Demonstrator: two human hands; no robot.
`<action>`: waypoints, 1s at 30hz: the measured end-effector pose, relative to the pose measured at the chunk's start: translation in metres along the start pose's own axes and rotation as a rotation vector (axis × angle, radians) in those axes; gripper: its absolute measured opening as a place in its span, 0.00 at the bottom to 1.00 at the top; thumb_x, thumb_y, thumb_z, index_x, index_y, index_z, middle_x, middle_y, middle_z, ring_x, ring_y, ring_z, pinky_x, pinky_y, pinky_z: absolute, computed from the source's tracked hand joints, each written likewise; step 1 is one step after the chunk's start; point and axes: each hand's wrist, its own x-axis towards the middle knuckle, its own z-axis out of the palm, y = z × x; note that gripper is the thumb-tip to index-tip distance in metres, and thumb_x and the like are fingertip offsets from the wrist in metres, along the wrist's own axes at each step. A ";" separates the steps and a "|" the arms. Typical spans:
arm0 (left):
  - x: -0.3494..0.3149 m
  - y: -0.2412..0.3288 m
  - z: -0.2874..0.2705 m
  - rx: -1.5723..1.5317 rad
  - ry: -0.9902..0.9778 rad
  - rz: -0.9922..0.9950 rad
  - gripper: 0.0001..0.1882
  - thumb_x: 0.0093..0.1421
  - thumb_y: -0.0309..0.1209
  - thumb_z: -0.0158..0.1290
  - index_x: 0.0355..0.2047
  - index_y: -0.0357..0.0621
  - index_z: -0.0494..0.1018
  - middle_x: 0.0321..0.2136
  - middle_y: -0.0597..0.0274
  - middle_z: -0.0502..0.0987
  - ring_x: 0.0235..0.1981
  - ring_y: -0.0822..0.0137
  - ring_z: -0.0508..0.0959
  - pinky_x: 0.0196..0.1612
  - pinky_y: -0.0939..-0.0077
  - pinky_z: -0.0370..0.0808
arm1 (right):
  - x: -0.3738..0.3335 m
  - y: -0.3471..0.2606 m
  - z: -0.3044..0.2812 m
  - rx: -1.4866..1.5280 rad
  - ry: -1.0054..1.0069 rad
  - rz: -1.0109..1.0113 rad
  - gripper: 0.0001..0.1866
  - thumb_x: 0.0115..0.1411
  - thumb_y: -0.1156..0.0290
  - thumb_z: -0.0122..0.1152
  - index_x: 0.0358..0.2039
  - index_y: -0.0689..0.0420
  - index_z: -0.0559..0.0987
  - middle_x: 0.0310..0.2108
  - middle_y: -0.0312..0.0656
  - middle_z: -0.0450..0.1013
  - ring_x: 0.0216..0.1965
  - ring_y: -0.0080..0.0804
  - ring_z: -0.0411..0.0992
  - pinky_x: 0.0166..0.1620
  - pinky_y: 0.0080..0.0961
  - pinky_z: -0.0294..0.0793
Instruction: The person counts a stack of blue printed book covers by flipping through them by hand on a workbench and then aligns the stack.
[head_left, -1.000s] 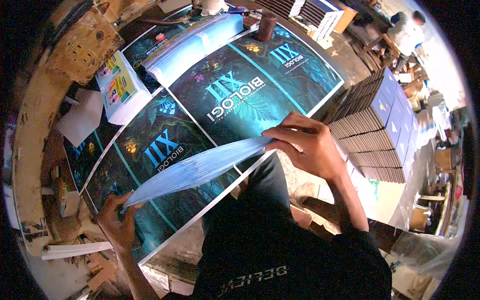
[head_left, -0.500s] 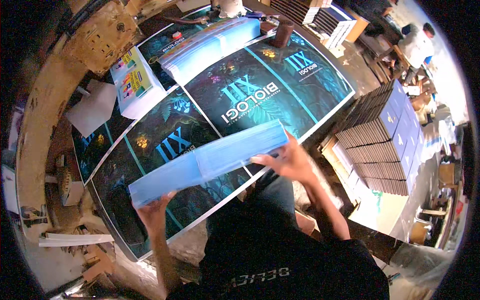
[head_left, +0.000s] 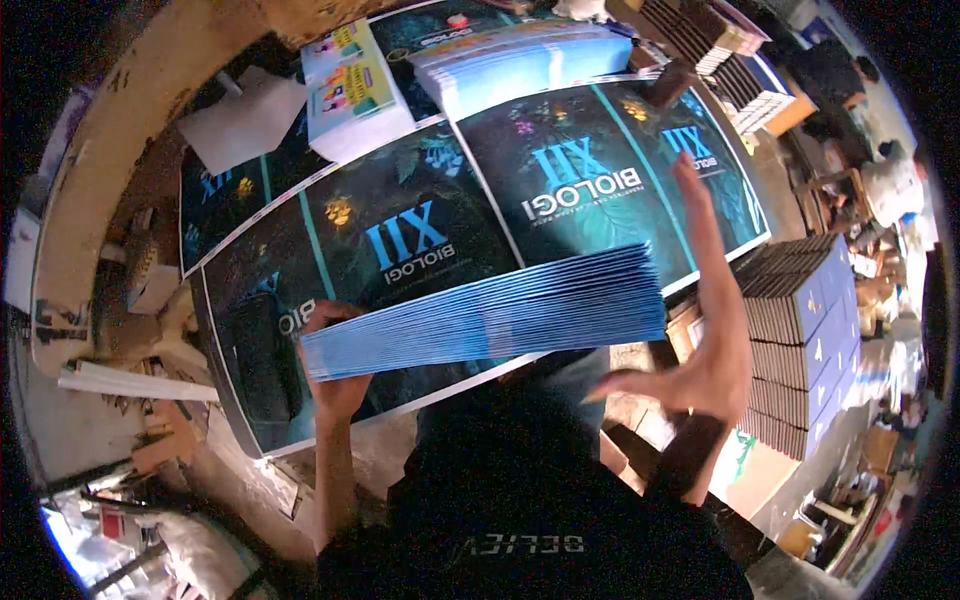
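Observation:
A thick stack of blue-edged folded booklets (head_left: pixel 490 310) is held level above the near part of a table. My left hand (head_left: pixel 338 385) grips its left end, fingers behind and thumb side in front. The sheets fan slightly apart toward the right end. My right hand (head_left: pixel 715 350) is open just off that end, thumb and fingers spread wide, and does not appear to touch the stack. Below lie large dark printed cover sheets (head_left: pixel 400 185) with blue-green leaf pictures, spread over the table.
At the table's far side stand another blue-edged stack (head_left: pixel 510 80) and a stack of colourful booklets (head_left: pixel 350 80). A brown cylinder (head_left: pixel 668 86) sits near the far right corner. Tall piles of purple-covered books (head_left: pixel 805 340) stand at the right. A person (head_left: pixel 890 185) is in the background.
My right hand has let go of the stack's right end and opened out to the right. The stack's edges now show more fanned apart. The view has shifted somewhat.

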 end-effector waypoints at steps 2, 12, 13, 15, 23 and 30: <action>0.008 0.014 0.005 0.176 -0.037 0.115 0.16 0.54 0.29 0.68 0.38 0.38 0.75 0.34 0.61 0.80 0.34 0.72 0.79 0.40 0.76 0.75 | 0.007 -0.015 0.021 -0.237 0.001 -0.041 0.80 0.26 0.47 0.87 0.75 0.64 0.50 0.77 0.62 0.41 0.78 0.59 0.41 0.76 0.56 0.42; 0.010 0.037 0.004 0.050 -0.098 0.284 0.48 0.41 0.39 0.80 0.61 0.39 0.69 0.52 0.55 0.76 0.54 0.59 0.78 0.54 0.66 0.76 | 0.006 -0.026 0.092 -0.535 -0.327 -0.037 0.46 0.52 0.61 0.73 0.70 0.55 0.64 0.56 0.50 0.69 0.57 0.50 0.67 0.62 0.49 0.64; 0.013 0.050 -0.001 0.012 -0.092 0.276 0.53 0.39 0.40 0.81 0.64 0.39 0.67 0.56 0.53 0.75 0.57 0.58 0.77 0.57 0.64 0.75 | 0.007 -0.025 0.094 -0.599 -0.338 -0.035 0.43 0.52 0.61 0.71 0.68 0.55 0.66 0.54 0.50 0.69 0.58 0.51 0.66 0.63 0.50 0.64; 0.022 0.082 -0.015 0.256 -0.186 0.351 0.70 0.34 0.45 0.81 0.74 0.41 0.54 0.66 0.46 0.67 0.68 0.52 0.67 0.66 0.54 0.68 | 0.008 -0.029 0.093 -0.553 -0.335 -0.025 0.45 0.50 0.66 0.75 0.68 0.54 0.65 0.55 0.51 0.69 0.57 0.53 0.66 0.61 0.50 0.63; 0.010 0.151 0.042 0.890 -0.230 0.592 0.61 0.45 0.57 0.71 0.73 0.42 0.57 0.74 0.38 0.54 0.75 0.42 0.55 0.73 0.45 0.55 | 0.013 -0.028 0.093 -0.577 -0.337 -0.042 0.46 0.49 0.68 0.75 0.68 0.55 0.65 0.54 0.50 0.68 0.55 0.51 0.66 0.59 0.50 0.63; 0.009 0.107 0.043 1.109 -0.457 0.466 0.44 0.58 0.52 0.62 0.70 0.46 0.63 0.61 0.48 0.72 0.63 0.47 0.70 0.71 0.49 0.60 | 0.010 -0.029 0.095 -0.596 -0.339 -0.034 0.44 0.49 0.67 0.75 0.66 0.55 0.67 0.52 0.48 0.70 0.54 0.50 0.67 0.57 0.48 0.64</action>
